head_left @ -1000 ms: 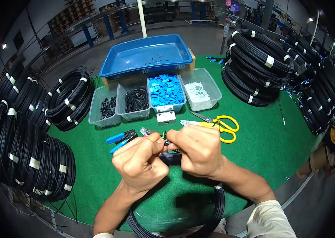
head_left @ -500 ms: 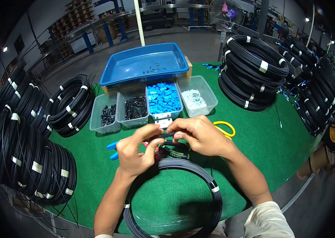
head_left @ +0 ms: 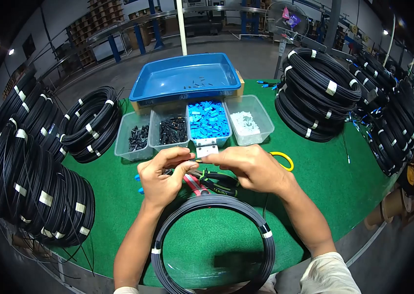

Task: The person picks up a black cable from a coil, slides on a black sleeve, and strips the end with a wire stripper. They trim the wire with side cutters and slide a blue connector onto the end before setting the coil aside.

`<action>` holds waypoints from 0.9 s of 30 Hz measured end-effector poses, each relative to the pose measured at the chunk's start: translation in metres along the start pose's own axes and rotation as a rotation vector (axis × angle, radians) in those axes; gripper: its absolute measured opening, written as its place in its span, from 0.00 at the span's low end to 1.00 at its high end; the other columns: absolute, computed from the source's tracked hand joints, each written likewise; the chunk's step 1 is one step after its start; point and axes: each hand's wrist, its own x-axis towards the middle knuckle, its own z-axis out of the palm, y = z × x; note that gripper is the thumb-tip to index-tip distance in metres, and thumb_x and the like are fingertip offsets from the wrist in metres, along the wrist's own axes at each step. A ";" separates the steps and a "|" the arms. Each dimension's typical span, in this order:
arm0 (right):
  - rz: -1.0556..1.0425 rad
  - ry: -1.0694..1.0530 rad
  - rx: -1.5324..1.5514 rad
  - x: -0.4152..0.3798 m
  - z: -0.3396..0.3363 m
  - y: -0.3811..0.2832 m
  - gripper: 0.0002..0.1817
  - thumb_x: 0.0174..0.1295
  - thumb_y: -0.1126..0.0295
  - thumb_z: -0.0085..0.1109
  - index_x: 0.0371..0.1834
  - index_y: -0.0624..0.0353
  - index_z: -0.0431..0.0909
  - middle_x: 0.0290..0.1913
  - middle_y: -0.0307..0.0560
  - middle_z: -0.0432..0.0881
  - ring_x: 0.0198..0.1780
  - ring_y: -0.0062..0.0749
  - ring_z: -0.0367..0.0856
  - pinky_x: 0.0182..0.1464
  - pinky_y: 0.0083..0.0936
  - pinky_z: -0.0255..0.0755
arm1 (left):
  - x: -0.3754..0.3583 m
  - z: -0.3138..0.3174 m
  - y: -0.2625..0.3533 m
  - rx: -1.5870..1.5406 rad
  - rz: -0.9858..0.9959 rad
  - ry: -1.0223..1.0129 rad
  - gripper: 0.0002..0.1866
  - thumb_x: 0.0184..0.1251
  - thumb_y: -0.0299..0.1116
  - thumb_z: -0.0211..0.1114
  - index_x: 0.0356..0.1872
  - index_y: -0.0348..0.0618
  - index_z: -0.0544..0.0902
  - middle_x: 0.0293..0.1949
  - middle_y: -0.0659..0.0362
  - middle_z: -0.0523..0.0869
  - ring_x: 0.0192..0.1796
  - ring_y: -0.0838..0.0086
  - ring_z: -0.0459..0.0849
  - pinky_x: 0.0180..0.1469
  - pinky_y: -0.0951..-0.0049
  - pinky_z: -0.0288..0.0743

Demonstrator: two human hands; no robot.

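Above the green mat, both of my hands meet over the near edge of the bins. My left hand [head_left: 160,176] pinches a small dark connector part [head_left: 197,160] with a yellowish spot between thumb and forefinger. My right hand [head_left: 253,166] closes its fingers at the other end of that part; its fingertips are partly hidden. Below them lie black-and-green pliers [head_left: 220,188] and a red-handled tool [head_left: 194,185]. A coil of black cable [head_left: 268,250], bound with white tape, lies between my forearms.
Clear bins hold black parts [head_left: 139,138], dark connector pieces [head_left: 171,131], blue connectors [head_left: 208,120] and white pieces [head_left: 244,123]. Behind stands a blue tray [head_left: 182,94]. Cable coils are stacked left [head_left: 35,196] and right [head_left: 314,98]. A yellow handle [head_left: 287,160] shows beside my right hand.
My right hand has shifted slightly, its fingers now straighter against the small part. The yellowish spot has come into view, and more of the pliers and red tool shows. The camera view has shifted a little.
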 end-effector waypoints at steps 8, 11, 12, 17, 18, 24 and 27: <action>-0.017 -0.133 0.002 -0.001 0.003 0.002 0.37 0.41 0.88 0.57 0.61 0.56 0.81 0.41 0.51 0.85 0.40 0.47 0.86 0.42 0.36 0.80 | -0.008 0.007 -0.010 -0.009 0.194 0.053 0.09 0.58 0.10 0.67 0.38 0.31 0.83 0.34 0.50 0.91 0.34 0.71 0.92 0.40 0.73 0.88; -0.052 -0.131 0.014 0.000 -0.003 0.004 0.35 0.44 0.88 0.57 0.61 0.55 0.81 0.41 0.51 0.85 0.40 0.47 0.85 0.42 0.36 0.80 | -0.009 0.008 -0.008 -0.035 0.185 0.039 0.09 0.58 0.09 0.67 0.38 0.31 0.82 0.34 0.49 0.91 0.34 0.70 0.92 0.39 0.72 0.88; -0.058 -0.140 -0.020 0.000 -0.006 0.004 0.34 0.46 0.88 0.58 0.62 0.55 0.81 0.41 0.51 0.85 0.40 0.48 0.85 0.41 0.36 0.79 | -0.008 0.008 -0.006 -0.004 0.192 0.013 0.10 0.58 0.09 0.67 0.40 0.31 0.82 0.35 0.49 0.91 0.35 0.70 0.92 0.40 0.72 0.88; -0.026 -0.070 -0.007 0.001 0.002 -0.002 0.27 0.52 0.85 0.61 0.58 0.56 0.81 0.41 0.50 0.85 0.38 0.48 0.85 0.40 0.36 0.79 | -0.004 0.010 -0.001 -0.135 0.057 0.084 0.14 0.58 0.09 0.69 0.45 0.30 0.80 0.37 0.48 0.91 0.39 0.68 0.93 0.43 0.71 0.89; 0.015 -0.099 -0.028 0.002 0.004 -0.004 0.25 0.52 0.85 0.61 0.57 0.57 0.81 0.40 0.50 0.85 0.38 0.48 0.85 0.39 0.36 0.79 | -0.006 0.009 -0.002 -0.137 0.065 0.076 0.14 0.58 0.09 0.69 0.44 0.30 0.80 0.37 0.48 0.91 0.39 0.67 0.93 0.43 0.71 0.89; -0.072 -0.072 -0.062 0.000 0.006 0.005 0.26 0.50 0.85 0.63 0.55 0.55 0.81 0.38 0.48 0.83 0.36 0.47 0.85 0.37 0.36 0.78 | -0.007 0.009 -0.002 -0.025 0.113 -0.033 0.16 0.58 0.10 0.70 0.46 0.30 0.80 0.37 0.47 0.91 0.41 0.66 0.92 0.46 0.68 0.90; -0.099 -0.084 -0.103 -0.001 0.006 0.011 0.27 0.50 0.85 0.63 0.56 0.55 0.81 0.36 0.47 0.82 0.35 0.47 0.84 0.36 0.36 0.78 | -0.003 0.007 -0.005 -0.013 0.008 -0.069 0.16 0.58 0.13 0.72 0.48 0.32 0.82 0.37 0.49 0.92 0.42 0.68 0.93 0.44 0.71 0.89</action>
